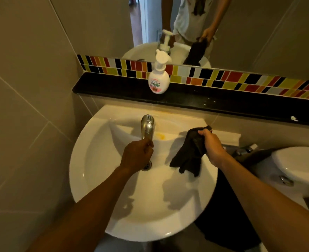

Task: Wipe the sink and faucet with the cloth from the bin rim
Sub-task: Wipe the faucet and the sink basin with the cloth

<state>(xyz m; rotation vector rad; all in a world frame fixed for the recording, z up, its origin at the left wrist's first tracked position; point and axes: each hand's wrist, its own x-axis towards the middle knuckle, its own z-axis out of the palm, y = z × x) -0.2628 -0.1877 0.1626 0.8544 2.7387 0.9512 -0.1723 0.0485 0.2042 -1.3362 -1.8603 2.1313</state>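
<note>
The left hand [138, 154] is closed round the spout end of the chrome faucet [147, 128], probably to steady it or feel for water. The right hand [211, 144] grips the dark cloth [189, 155] bunched at its top, so it hangs over the right side of the white sink [103, 179], ready for wiping.
</note>
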